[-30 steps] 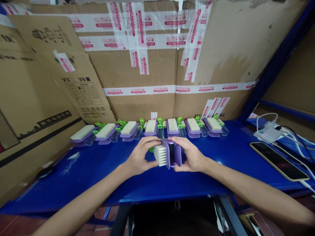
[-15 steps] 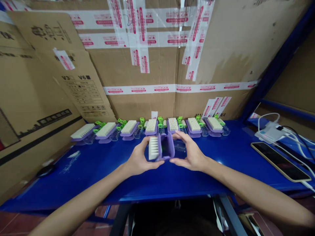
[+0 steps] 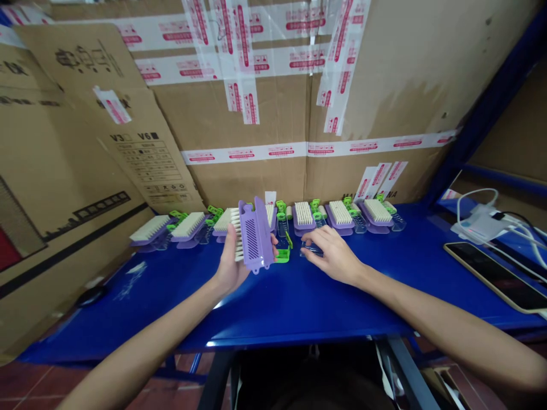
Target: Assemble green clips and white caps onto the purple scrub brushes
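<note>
My left hand (image 3: 228, 266) is just left of the middle of the frame, and its grip is closed on the purple brush (image 3: 255, 236). I hold the brush up on end above the bench (image 3: 299, 304). Its slotted purple back faces the camera and its pale bristles point left, towards my palm and fingers. Beside the brush's lower right edge is a green piece (image 3: 282, 254), but I cannot tell whether it touches the brush or lies on the bench.

My right hand (image 3: 332, 257) is a little right of centre, low on the blue surface, palm down with the fingers loosely stretched. The fingertips touch a small clear bottle (image 3: 310, 249) lying there. I cannot tell whether my grip is closed around it or only resting on it.

Behind both hands, across the middle of the frame, a row of brushes (image 3: 341, 212) lies bristles up, with green-capped clear bottles between them. Taped cardboard boxes (image 3: 256, 114) fill the upper frame. At the right edge lie a phone (image 3: 499, 277) and a white charger (image 3: 478, 226) with its cables.
</note>
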`<state>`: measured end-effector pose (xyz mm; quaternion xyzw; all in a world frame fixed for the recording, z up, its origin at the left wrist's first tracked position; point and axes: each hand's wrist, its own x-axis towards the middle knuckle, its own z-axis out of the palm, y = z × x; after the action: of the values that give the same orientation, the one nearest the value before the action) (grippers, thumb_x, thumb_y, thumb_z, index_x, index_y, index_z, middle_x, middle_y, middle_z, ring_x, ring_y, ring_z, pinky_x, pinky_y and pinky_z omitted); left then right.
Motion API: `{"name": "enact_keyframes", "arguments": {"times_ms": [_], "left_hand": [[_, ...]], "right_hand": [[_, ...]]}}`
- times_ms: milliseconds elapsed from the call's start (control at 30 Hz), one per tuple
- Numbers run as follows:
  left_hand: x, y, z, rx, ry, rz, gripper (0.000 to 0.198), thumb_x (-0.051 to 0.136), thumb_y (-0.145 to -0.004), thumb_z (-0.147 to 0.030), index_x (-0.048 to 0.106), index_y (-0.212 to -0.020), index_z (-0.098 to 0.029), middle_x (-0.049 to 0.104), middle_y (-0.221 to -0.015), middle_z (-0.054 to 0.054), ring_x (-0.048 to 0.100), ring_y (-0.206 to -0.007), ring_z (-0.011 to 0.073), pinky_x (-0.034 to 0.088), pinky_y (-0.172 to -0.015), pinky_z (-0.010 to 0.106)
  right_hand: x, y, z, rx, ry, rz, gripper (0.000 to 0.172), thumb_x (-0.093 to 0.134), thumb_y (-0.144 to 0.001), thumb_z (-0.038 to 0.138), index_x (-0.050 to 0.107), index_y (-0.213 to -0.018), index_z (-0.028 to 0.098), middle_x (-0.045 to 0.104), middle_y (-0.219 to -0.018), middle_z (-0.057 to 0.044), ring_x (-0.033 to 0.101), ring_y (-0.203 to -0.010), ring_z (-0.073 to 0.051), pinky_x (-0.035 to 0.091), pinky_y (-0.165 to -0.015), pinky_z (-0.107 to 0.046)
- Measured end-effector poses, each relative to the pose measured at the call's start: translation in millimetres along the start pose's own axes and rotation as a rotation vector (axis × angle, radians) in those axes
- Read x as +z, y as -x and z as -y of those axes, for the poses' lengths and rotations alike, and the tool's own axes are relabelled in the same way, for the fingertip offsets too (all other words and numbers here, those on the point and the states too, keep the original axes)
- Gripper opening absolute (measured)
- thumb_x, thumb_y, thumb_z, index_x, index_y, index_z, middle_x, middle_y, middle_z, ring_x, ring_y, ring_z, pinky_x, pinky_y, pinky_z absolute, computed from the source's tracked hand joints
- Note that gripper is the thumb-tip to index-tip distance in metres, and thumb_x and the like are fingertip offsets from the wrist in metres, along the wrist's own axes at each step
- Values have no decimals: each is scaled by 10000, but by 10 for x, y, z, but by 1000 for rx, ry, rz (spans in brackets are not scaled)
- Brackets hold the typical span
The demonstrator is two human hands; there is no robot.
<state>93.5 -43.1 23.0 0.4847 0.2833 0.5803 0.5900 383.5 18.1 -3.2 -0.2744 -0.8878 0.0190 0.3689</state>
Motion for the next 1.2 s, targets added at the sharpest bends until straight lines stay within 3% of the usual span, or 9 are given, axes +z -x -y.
{"name": "enact_keyframes", "arguments": {"times_ms": [133, 300, 433, 533, 733, 967, 1200], "left_hand": [[-4, -27, -46, -29, 47, -23, 838, 615, -1001, -919, 796, -1352, -179, 847, -1122, 163, 818, -782, 277, 714, -652, 384], [-37, -60, -32, -57, 109, -55, 753, 622, -1042, -839, 781, -1384, -187, 862, -1167, 167, 853, -881, 306, 740, -813, 444], [-113, -101, 33, -14, 134, -221, 653, 765, -1015, -738, 771, -1412, -219, 880, -1205, 119, 865, -1057, 317, 736, -945, 439], [-166, -122, 84, -18, 143, -311, 570, 846, -995, -640, 792, -1368, -213, 899, -1124, 95, 871, -1075, 304, 724, -962, 389], [-164, -131, 113, -11, 176, -294, 614, 806, -1022, -686, 786, -1408, -209, 910, -1146, 95, 883, -1054, 272, 719, -938, 323], [-135, -163, 54, 83, 170, -371, 642, 779, -1044, -693, 741, -1497, -240, 886, -1306, 87, 871, -1126, 270, 721, -977, 332], [-152, -192, 28, 112, 148, -375, 709, 775, -1023, -747, 742, -1508, -232, 865, -1376, 126, 848, -1232, 320, 718, -1030, 383]], "right_hand": [[0, 4, 2, 1, -7, 15, 185, 629, -1176, 360, 710, -1272, 224, 818, -1125, -99, 698, -1082, -313, 547, -1000, -483], [12, 9, 17, -21, 24, 82, 203, 627, -1183, 364, 695, -1315, 225, 806, -1238, -124, 710, -1178, -333, 567, -1026, -499], [15, 13, 16, 4, 66, 152, 292, 648, -1170, 365, 671, -1427, 226, 775, -1360, -154, 709, -1255, -365, 595, -1051, -546], [20, 17, 6, 0, 92, 207, 387, 655, -1163, 359, 632, -1529, 234, 748, -1439, -171, 695, -1306, -386, 609, -1083, -598], [49, 15, 41, -84, 166, 258, 482, 647, -1165, 333, 610, -1623, 186, 713, -1536, -212, 657, -1445, -410, 582, -1207, -653], [136, 35, 85, -199, 214, 247, 591, 655, -1153, 265, 553, -1734, 228, 644, -1711, -194, 580, -1596, -415, 435, -1352, -748], [119, 44, 129, -268, 165, 256, 496, 637, -1168, 248, 598, -1663, 253, 668, -1703, -148, 566, -1608, -395, 421, -1363, -749]]}}
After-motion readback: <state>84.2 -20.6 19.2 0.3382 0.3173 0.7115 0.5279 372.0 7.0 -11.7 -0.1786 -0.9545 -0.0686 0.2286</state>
